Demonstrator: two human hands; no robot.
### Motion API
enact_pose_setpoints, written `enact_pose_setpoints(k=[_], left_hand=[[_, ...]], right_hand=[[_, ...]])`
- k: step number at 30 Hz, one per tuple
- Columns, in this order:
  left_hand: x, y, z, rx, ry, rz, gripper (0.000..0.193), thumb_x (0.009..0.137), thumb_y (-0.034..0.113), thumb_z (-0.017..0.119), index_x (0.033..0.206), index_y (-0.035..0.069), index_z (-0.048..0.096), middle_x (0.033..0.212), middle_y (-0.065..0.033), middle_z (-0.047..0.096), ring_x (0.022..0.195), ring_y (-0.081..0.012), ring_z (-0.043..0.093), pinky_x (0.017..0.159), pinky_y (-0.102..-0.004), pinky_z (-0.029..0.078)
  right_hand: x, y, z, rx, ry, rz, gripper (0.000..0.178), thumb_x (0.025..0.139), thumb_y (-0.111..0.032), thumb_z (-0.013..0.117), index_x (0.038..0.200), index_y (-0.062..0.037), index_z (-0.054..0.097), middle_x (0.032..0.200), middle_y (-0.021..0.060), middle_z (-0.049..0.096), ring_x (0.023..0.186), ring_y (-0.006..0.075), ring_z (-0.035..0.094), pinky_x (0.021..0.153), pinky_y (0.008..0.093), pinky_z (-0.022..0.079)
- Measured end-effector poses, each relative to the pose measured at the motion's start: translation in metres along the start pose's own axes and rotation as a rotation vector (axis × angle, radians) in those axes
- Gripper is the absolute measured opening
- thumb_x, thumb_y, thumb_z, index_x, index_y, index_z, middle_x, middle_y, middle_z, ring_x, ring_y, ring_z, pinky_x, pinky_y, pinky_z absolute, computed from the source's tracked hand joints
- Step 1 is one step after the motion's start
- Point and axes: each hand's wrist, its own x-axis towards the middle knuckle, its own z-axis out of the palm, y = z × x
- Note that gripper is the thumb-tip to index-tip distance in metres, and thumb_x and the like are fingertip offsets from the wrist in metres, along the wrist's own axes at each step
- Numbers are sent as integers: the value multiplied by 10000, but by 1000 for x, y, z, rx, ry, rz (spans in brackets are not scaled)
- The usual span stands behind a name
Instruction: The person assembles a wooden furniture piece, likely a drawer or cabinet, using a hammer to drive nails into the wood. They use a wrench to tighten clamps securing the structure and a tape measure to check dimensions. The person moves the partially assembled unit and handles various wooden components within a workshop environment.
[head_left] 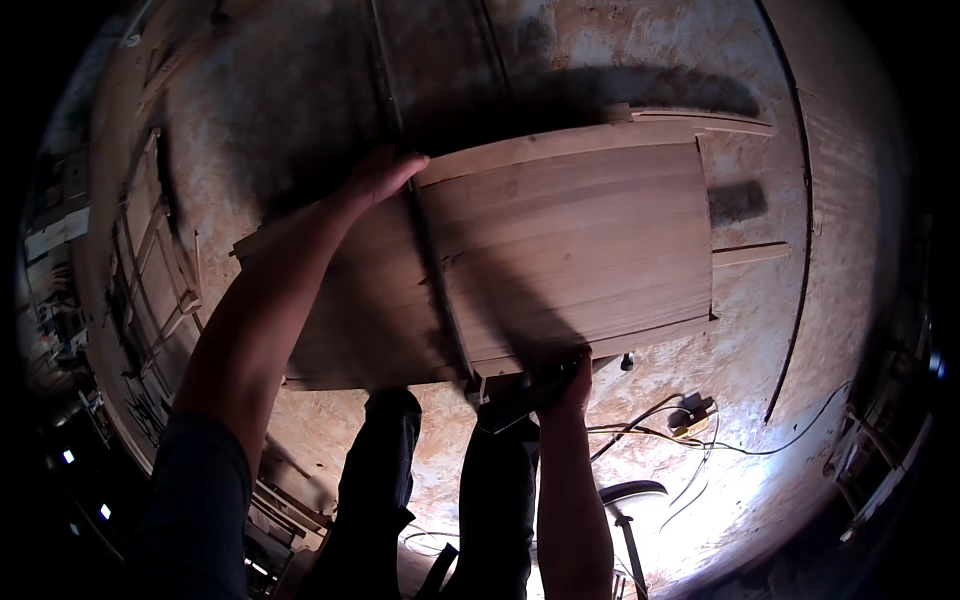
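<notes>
A wide wooden panel (590, 230) made of joined boards lies in front of me, with a narrow rail along its far edge. Across it, from far to near, runs a dark, thin bar clamp (437, 275). My left hand (383, 177) is closed at the far edge where the bar crosses, its thumb pointing right; its other fingers are mostly hidden. Closed at the near edge, my right hand (573, 388) grips a dark, elongated object (522, 402) beside the bar's near end. Shadow keeps me from telling what kind of object it is.
Wood strips (750, 254) stick out past the panel's right end. A yellow and black power strip (692, 415) with cables lies at the right. Wooden frames (160, 250) lie at the left. A curved dark tool (632, 490) rests near my right forearm.
</notes>
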Motion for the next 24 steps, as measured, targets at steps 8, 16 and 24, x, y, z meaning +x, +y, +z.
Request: enact_pose_setpoints(k=[8, 16, 24], left_hand=[[46, -9, 8, 87, 96, 183, 483, 829, 452, 529, 916, -1, 672, 825, -179, 666, 835, -276, 632, 761, -421, 452], [38, -5, -1, 165, 19, 262, 311, 968, 87, 448, 1257, -5, 517, 1231, -120, 586, 1181, -189, 532, 1023, -295, 402], [64, -60, -10, 744, 207, 1058, 324, 971, 63, 439, 1286, 21, 501, 1263, -102, 561, 1191, -155, 523, 1029, -267, 395]], right_hand=[[39, -8, 7, -11, 7, -14, 550, 949, -491, 403, 1336, -105, 459, 1293, 103, 523, 1167, 305, 510, 994, 503, 401], [55, -6, 13, 32, 145, -87, 651, 895, -447, 591, 1346, -13, 412, 1288, 144, 501, 1097, 281, 553, 884, 438, 521], [68, -1, 16, -35, 291, -103, 649, 893, -499, 563, 1294, 3, 474, 1190, 134, 563, 1004, 243, 589, 827, 375, 514]])
